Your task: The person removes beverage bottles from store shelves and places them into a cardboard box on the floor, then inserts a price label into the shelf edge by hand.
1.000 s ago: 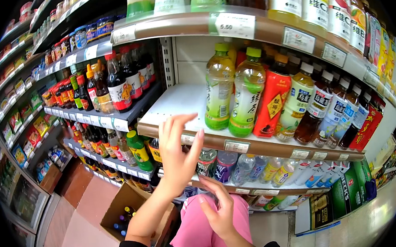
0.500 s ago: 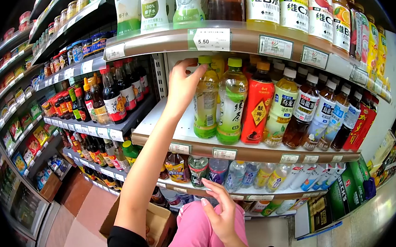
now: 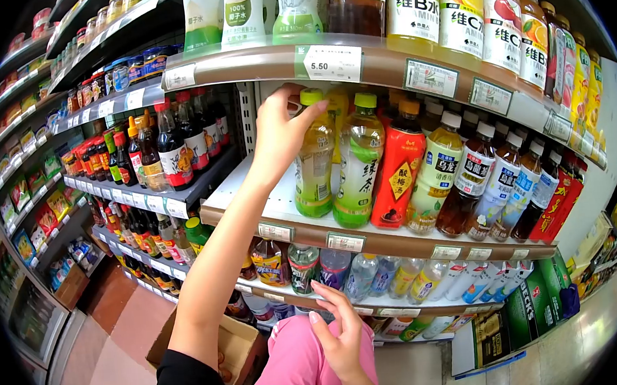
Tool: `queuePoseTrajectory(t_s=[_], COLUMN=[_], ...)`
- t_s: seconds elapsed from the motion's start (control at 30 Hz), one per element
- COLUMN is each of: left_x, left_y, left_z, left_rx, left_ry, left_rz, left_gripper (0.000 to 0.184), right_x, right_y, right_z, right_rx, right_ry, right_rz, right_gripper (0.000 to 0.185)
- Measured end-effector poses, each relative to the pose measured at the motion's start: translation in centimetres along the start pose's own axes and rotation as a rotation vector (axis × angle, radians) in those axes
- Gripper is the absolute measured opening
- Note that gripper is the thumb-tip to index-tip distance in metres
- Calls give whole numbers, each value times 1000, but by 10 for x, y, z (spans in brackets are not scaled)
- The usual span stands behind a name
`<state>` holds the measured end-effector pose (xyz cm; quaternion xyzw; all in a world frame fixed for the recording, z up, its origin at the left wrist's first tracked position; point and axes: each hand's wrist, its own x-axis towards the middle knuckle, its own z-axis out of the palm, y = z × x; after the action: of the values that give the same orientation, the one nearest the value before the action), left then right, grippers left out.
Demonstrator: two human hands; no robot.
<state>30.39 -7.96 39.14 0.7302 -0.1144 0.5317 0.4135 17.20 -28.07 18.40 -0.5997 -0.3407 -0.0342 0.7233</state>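
My left hand (image 3: 286, 126) reaches up to the drinks shelf. Its thumb and fingers close round the neck of a green tea bottle (image 3: 314, 167) with a lime-green cap, at the left end of the row; part of the fingers is hidden behind the neck. The bottle stands upright or nearly so, its base at the shelf surface. Beside it on the right is another green-capped green tea bottle (image 3: 358, 167), then a red plum drink bottle (image 3: 398, 172). Lower down, my right hand (image 3: 340, 333) is open with fingers apart, above my pink-clad leg (image 3: 291, 358), holding nothing.
Just above my left hand runs the upper shelf edge (image 3: 242, 67) with price tags. More bottles line the lower shelf (image 3: 402, 302). Sauce bottles (image 3: 177, 159) fill the shelves on the left. A cardboard box (image 3: 241, 347) sits on the floor, and green cartons (image 3: 538, 298) stand at right.
The view has shifted slightly. The held bottle has moved a little left relative to its neighbour, showing more of a yellowish bottle behind. My right hand keeps its pose.
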Motion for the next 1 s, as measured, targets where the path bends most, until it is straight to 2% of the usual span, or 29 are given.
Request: queuePoseTrajectory(t_s=[0.17, 0.23, 0.37, 0.43, 0.53, 0.63, 0.83, 1.0], left_x=[-13, -19, -28, -33, -39, -43, -59, -80], left_y=[30, 48, 71, 74, 79, 90, 98, 100], left_z=[-34, -46, -59, -64, -69, -73, -80, -84], left_rx=[344, 368, 284, 315, 310, 335, 392, 404], left_ry=[-4, -40, -135, -139, -153, -174, -149, -125], left_rz=[152, 152, -56, -18, 8, -58, -52, -46], left_gripper=[33, 33, 32, 31, 29, 31, 31, 32], right_x=[-1, 0, 0, 2, 17, 48, 83, 90], right_y=[4, 2, 0, 2, -4, -8, -7, -9], right_z=[2, 5, 9, 11, 19, 25, 37, 47], right_rx=[14, 17, 24, 10, 292, 716, 1187, 1359], right_ry=[24, 53, 21, -21, -85, -177, -238, -231], right_rz=[-9, -20, 0, -2, 168, 233, 201, 216], right_gripper=[43, 42, 44, 49, 66, 79, 81, 74])
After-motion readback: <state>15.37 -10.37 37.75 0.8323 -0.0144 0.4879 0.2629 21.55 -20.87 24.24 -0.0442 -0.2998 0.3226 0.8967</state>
